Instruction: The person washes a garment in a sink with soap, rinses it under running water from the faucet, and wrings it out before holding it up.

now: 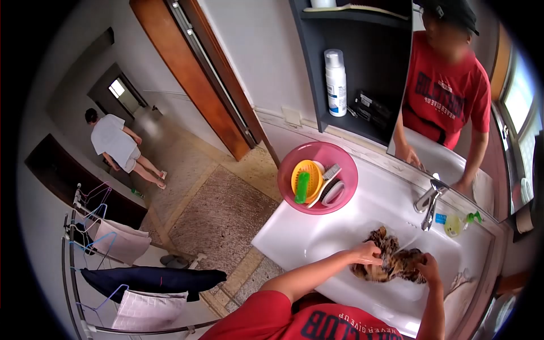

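A wet, brown and black patterned cloth [387,269] lies bunched in the white sink [328,241]. My left hand [367,253] grips the cloth's left part with its fingers closed on it. At the cloth's right end, my right hand [429,267] pinches the fabric. Between the two hands, a thin stream of water falls onto the cloth from the chrome faucet [432,204]. The parts of the fingertips inside the folds are hidden.
On the sink's left corner stands a pink basin [288,164] holding brushes and a yellow strainer. A shelf [311,68] with a white bottle [335,85] hangs beside the mirror. At left are a drying rack [73,272] with laundry and a person [116,139] farther back.
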Demonstrator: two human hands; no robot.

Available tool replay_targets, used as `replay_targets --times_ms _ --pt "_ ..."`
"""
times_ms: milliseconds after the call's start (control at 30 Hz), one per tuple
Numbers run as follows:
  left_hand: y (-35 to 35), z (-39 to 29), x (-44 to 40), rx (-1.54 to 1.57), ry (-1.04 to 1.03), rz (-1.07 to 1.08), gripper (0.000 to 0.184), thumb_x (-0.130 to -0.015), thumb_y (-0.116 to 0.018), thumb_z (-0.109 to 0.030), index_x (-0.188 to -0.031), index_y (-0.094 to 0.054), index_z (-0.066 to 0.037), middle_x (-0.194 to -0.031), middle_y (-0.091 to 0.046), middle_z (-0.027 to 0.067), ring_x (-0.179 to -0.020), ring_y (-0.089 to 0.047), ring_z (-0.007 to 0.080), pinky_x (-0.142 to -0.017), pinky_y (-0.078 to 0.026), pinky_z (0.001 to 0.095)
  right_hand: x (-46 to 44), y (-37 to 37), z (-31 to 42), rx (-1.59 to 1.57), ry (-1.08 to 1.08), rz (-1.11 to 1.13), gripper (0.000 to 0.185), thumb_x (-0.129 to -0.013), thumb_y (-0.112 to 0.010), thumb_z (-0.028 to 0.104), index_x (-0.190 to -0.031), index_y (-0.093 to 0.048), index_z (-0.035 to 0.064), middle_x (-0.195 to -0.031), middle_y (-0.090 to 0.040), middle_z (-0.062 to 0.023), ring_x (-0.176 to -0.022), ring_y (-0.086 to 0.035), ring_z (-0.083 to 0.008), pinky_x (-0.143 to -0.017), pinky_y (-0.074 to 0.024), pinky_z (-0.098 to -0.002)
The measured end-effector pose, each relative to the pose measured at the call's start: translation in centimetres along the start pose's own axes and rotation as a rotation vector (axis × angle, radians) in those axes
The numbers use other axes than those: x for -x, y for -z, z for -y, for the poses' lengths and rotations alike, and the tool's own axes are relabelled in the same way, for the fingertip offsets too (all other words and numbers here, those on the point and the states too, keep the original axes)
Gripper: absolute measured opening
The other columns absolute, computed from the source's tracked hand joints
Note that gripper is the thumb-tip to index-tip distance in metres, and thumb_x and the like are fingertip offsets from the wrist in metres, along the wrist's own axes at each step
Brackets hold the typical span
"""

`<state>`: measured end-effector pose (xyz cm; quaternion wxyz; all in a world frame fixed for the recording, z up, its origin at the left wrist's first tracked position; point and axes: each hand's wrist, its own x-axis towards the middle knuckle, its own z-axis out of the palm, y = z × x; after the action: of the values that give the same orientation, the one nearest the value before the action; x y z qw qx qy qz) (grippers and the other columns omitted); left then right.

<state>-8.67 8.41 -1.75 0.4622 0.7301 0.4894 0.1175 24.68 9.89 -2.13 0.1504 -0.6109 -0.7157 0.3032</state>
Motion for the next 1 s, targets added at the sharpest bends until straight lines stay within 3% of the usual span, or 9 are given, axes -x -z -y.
replay_targets --times_ms 100,167,267,433,567,733,767,833,1000 --pt "0.3 2.6 -0.1 -0.05 0.114 -0.277 0.055 -0.073 -0.068 -0.046 -0.109 -0.058 -0.005 -0.108 -0.057 0.0181 -0.106 -0.052 0.0328 -0.091 -0.043 0.0425 0.0 -1.2 -4.7 0.123 0.207 -0.365 0.036 -0.079 -0.062 0.024 -0.106 -0.059 0.0003 -0.084 -0.063 -0.0207 -0.083 -0.061 -0.0377 -0.078 -0.0481 -0.0423" --pt "0.3 3.8 -0.9 -0.08 0.244 -0.468 0.062 -0.073 -0.067 -0.048 -0.119 -0.055 -0.008 -0.117 -0.054 0.0198 -0.113 -0.049 0.0345 -0.095 -0.041 0.0441 -1.1 -2.5 -5.9 0.25 -0.248 -0.53 0.047 -0.081 -0.063 0.03 -0.114 -0.056 -0.0024 -0.104 -0.062 -0.0236 -0.096 -0.057 -0.0423 -0.088 -0.0447 -0.0463" --pt "-2.5 5.2 -4.2 0.365 0.289 -0.367 0.08 -0.077 -0.064 -0.053 -0.139 -0.036 -0.009 -0.138 -0.041 0.02 -0.125 -0.04 0.0368 -0.101 -0.037 0.0424 -0.8 -4.9 3.5 0.05 -0.293 -0.258 0.055 -0.083 -0.06 0.037 -0.124 -0.051 0.0013 -0.121 -0.054 -0.0231 -0.114 -0.049 -0.039 -0.098 -0.0374 -0.0466" --pt "-4.2 -0.4 -4.7 1.093 0.463 -0.154 0.087 -0.08 -0.055 -0.064 -0.142 -0.031 -0.008 -0.143 -0.036 0.0117 -0.127 -0.04 0.0298 -0.102 -0.036 0.0434 -1.7 -9.3 9.7 -0.658 -0.324 0.093 0.044 -0.072 -0.066 0.013 -0.113 -0.059 -0.0008 -0.102 -0.064 -0.0137 -0.091 -0.06 -0.0185 -0.08 -0.0496 -0.0319" --pt "-1.3 -1.9 -2.6 1.677 0.461 0.221 0.07 -0.086 -0.05 -0.059 -0.135 -0.041 -0.011 -0.136 -0.045 0.0097 -0.124 -0.043 0.0249 -0.105 -0.034 0.0401 1.4 -7.0 18.5 -0.326 0.405 -0.117 0.031 -0.075 -0.069 0.026 -0.099 -0.063 0.0076 -0.093 -0.063 -0.0167 -0.086 -0.061 -0.0357 -0.077 -0.0495 -0.0416" --pt "-13.7 15.5 -12.2 1.483 -0.051 0.378 0.056 -0.09 -0.047 -0.053 -0.129 -0.049 -0.013 -0.13 -0.052 0.0095 -0.12 -0.048 0.0235 -0.104 -0.036 0.0404 0.6 -6.5 17.9 0.071 0.258 -0.241 0.022 -0.083 -0.058 0.029 -0.089 -0.062 0.0076 -0.084 -0.064 -0.0147 -0.073 -0.063 -0.0337 -0.063 -0.0512 -0.042" --pt "-9.7 13.0 -9.7 1.448 0.044 -0.016 0.049 -0.091 -0.049 -0.047 -0.119 -0.057 -0.008 -0.117 -0.061 0.0093 -0.108 -0.058 0.0263 -0.095 -0.045 0.0445 -0.3 -6.0 16.6 -0.018 0.292 -0.352 0.03 -0.086 -0.055 0.036 -0.082 -0.062 0.0076 -0.08 -0.064 -0.0154 -0.07 -0.063 -0.0339 -0.061 -0.0507 -0.0434" --pt "-2.1 -5.3 -4.5 1.566 0.445 -0.032 0.041 -0.092 -0.047 -0.039 -0.115 -0.058 -0.006 -0.113 -0.063 0.0093 -0.103 -0.06 0.0251 -0.091 -0.049 0.0415 -1.6 -4.1 14.0 0.093 0.086 -0.323 0.027 -0.086 -0.054 0.033 -0.084 -0.064 0.0082 -0.079 -0.063 -0.0161 -0.072 -0.062 -0.0351 -0.065 -0.0499 -0.0456" --pt "2.4 -5.0 -1.9 1.259 0.195 -0.138 0.031 -0.089 -0.061 -0.027 -0.11 -0.056 -0.005 -0.104 -0.062 0.0063 -0.098 -0.059 0.0183 -0.088 -0.048 0.037 -0.8 0.5 5.6 0.102 -0.157 -0.559 0.016 -0.084 -0.058 0.023 -0.089 -0.058 0.0081 -0.089 -0.062 -0.016 -0.08 -0.06 -0.0376 -0.071 -0.0494 -0.046"
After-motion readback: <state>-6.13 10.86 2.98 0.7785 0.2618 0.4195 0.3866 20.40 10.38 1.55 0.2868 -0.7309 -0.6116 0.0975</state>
